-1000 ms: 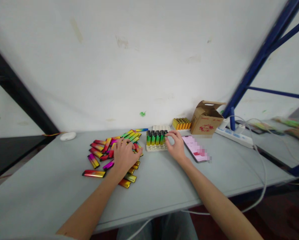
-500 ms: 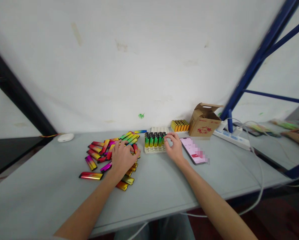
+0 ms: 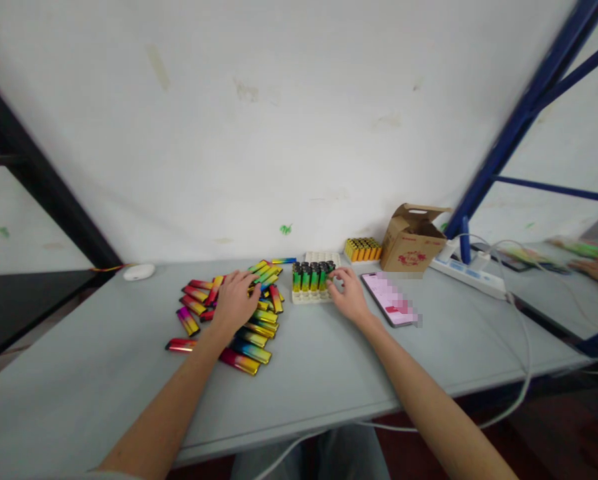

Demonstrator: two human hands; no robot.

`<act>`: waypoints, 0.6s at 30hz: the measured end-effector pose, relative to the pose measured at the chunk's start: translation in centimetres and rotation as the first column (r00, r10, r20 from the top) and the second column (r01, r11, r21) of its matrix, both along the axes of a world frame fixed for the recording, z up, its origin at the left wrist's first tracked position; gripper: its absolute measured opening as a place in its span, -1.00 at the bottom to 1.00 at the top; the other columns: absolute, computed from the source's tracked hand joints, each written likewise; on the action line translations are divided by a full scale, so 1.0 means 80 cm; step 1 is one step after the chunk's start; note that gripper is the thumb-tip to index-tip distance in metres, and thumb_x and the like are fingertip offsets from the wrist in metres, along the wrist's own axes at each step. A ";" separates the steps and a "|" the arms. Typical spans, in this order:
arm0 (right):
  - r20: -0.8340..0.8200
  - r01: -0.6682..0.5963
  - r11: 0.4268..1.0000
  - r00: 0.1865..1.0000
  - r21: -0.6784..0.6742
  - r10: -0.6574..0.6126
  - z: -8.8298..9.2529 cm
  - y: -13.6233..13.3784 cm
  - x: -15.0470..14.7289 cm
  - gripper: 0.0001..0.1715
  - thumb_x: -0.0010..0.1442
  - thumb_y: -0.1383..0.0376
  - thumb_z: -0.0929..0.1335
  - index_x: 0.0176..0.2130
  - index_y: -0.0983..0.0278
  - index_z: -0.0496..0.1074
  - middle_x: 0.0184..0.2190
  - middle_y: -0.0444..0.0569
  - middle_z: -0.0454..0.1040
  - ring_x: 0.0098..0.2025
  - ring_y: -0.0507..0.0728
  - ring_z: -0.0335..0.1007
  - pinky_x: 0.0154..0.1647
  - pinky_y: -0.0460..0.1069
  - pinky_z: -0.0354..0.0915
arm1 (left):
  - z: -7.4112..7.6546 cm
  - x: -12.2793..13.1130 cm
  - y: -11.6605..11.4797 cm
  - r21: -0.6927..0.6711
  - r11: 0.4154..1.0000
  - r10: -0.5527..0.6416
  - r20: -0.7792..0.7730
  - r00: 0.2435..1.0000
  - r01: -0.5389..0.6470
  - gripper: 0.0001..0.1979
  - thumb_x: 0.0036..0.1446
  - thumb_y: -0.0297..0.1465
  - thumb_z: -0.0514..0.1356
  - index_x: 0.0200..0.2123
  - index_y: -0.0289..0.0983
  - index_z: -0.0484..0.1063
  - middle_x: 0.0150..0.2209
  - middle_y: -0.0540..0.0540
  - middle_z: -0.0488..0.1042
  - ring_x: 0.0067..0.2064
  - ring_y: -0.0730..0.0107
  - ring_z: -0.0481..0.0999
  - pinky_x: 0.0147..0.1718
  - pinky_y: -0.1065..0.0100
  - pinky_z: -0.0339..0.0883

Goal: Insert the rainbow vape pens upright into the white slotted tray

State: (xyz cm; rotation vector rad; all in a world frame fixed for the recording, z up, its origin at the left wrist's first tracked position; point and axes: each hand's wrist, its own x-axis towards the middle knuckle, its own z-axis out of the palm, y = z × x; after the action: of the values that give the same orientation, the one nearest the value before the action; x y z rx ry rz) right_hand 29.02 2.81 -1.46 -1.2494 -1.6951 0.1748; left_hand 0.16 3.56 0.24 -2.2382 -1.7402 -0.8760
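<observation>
My left hand (image 3: 236, 300) lies over a loose pile of shiny, flattened tubes (image 3: 261, 317) with black ends, coloured in red, yellow, purple, green and blue fades. Its fingers are spread and reach forward onto the pile; what is beneath the palm is hidden. On the right, my right hand (image 3: 347, 293) is at the end of a white holed rack (image 3: 303, 299). Green-to-yellow tubes (image 3: 305, 279) with black tops stand upright in that rack. The thumb and index finger close around a tube at the rack's right end, partly hidden by the fingers.
Behind the rack lies another white holed tray (image 3: 323, 257). Yellow-orange tubes (image 3: 363, 249) stand beside an open cardboard box (image 3: 409, 247). A phone (image 3: 386, 300), a power strip (image 3: 469, 275) and a white cable (image 3: 526, 360) are on the right; a white oval device (image 3: 139, 272) is at left.
My left hand has moved forward and slightly left over the pile, uncovering more tubes near its front. My right hand stays at the rack's right end. The view has shifted slightly.
</observation>
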 end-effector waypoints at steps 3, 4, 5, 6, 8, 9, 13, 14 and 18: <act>0.008 0.004 1.000 1.000 -0.001 -0.004 0.000 0.000 0.000 -0.82 0.15 0.28 0.29 -0.22 0.24 0.44 -0.16 0.05 0.39 -0.13 0.19 0.35 -0.06 0.12 0.34 | -0.003 0.004 0.001 -0.043 0.996 -0.080 -0.003 0.997 0.080 -0.58 0.23 -0.33 -0.04 0.10 -0.24 0.37 0.09 -0.19 0.45 0.22 0.09 0.28 0.18 0.03 0.15; 0.011 0.005 1.000 1.000 0.001 -0.005 0.000 -0.001 0.000 -0.82 0.15 0.28 0.29 -0.22 0.24 0.44 -0.16 0.04 0.39 -0.13 0.19 0.35 -0.05 0.13 0.33 | -0.003 0.005 0.001 -0.054 0.994 -0.090 0.001 0.996 0.090 -0.55 0.23 -0.34 -0.04 0.16 -0.25 0.32 0.11 -0.20 0.44 0.23 0.10 0.28 0.19 0.03 0.15; 0.015 0.006 1.000 1.000 0.004 -0.006 0.000 -0.001 0.000 -0.82 0.15 0.28 0.29 -0.22 0.24 0.44 -0.17 0.04 0.39 -0.13 0.18 0.35 -0.04 0.13 0.33 | -0.002 0.006 0.000 -0.064 0.993 -0.097 0.010 0.995 0.098 -0.52 0.24 -0.34 -0.04 0.21 -0.25 0.25 0.10 -0.21 0.44 0.22 0.11 0.29 0.19 0.04 0.15; 0.019 0.007 1.000 1.000 0.007 -0.007 0.001 -0.001 0.000 -0.83 0.15 0.29 0.29 -0.23 0.24 0.44 -0.17 0.04 0.40 -0.13 0.19 0.35 -0.03 0.13 0.32 | -0.001 0.006 -0.001 -0.072 0.992 -0.104 0.024 0.994 0.106 -0.49 0.23 -0.34 -0.03 0.25 -0.26 0.19 0.08 -0.21 0.46 0.20 0.11 0.32 0.18 0.04 0.17; 0.022 0.008 1.000 1.000 0.007 -0.008 0.001 -0.001 -0.001 -0.83 0.15 0.29 0.29 -0.23 0.24 0.43 -0.17 0.05 0.40 -0.13 0.19 0.35 -0.03 0.13 0.32 | 0.003 0.005 -0.002 -0.083 0.990 -0.113 0.052 0.992 0.117 -0.43 0.21 -0.34 0.02 0.29 -0.27 0.10 0.00 -0.20 0.51 0.14 0.10 0.39 0.14 0.06 0.22; 0.020 0.007 1.000 1.000 0.005 -0.007 0.002 -0.001 -0.001 -0.83 0.16 0.29 0.29 -0.23 0.24 0.43 -0.17 0.05 0.40 -0.13 0.19 0.35 -0.03 0.13 0.32 | 0.004 0.005 -0.003 -0.086 0.989 -0.111 0.061 0.992 0.116 -0.40 0.18 -0.34 0.05 0.29 -0.28 0.09 -0.05 -0.19 0.53 0.09 0.10 0.42 0.12 0.07 0.24; 0.020 0.003 1.000 1.000 0.004 -0.003 0.003 -0.002 -0.002 -0.84 0.16 0.29 0.29 -0.24 0.25 0.43 -0.18 0.05 0.40 -0.13 0.20 0.35 -0.01 0.13 0.30 | 0.005 0.003 -0.001 -0.093 0.992 -0.084 0.069 0.994 0.090 -0.44 0.13 -0.31 0.12 0.20 -0.31 0.24 -0.16 -0.18 0.55 -0.05 0.09 0.49 0.03 0.12 0.32; 0.022 0.002 1.000 1.000 0.007 -0.002 0.003 -0.002 -0.002 -0.85 0.16 0.30 0.29 -0.24 0.25 0.43 -0.19 0.04 0.39 -0.13 0.19 0.35 0.00 0.13 0.30 | 0.004 0.002 0.000 -0.088 0.992 -0.082 0.062 0.995 0.087 -0.50 0.13 -0.30 0.12 0.14 -0.31 0.32 -0.16 -0.19 0.55 -0.06 0.09 0.49 0.03 0.12 0.32; 0.025 -0.003 1.000 1.000 0.002 0.003 0.003 -0.002 -0.001 -0.85 0.17 0.29 0.29 -0.24 0.24 0.42 -0.19 0.04 0.39 -0.12 0.19 0.35 0.01 0.13 0.29 | -0.001 0.001 0.005 -0.058 0.996 -0.068 -0.002 0.998 0.068 -0.68 0.14 -0.27 0.11 -0.12 -0.30 0.50 -0.14 -0.24 0.54 -0.03 0.06 0.47 0.05 0.13 0.31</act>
State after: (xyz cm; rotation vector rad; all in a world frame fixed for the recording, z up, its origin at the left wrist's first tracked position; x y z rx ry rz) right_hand 28.94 2.65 -1.26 -1.2521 -1.7183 0.1603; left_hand 0.26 3.94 0.13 -2.3471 -1.7178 -0.8446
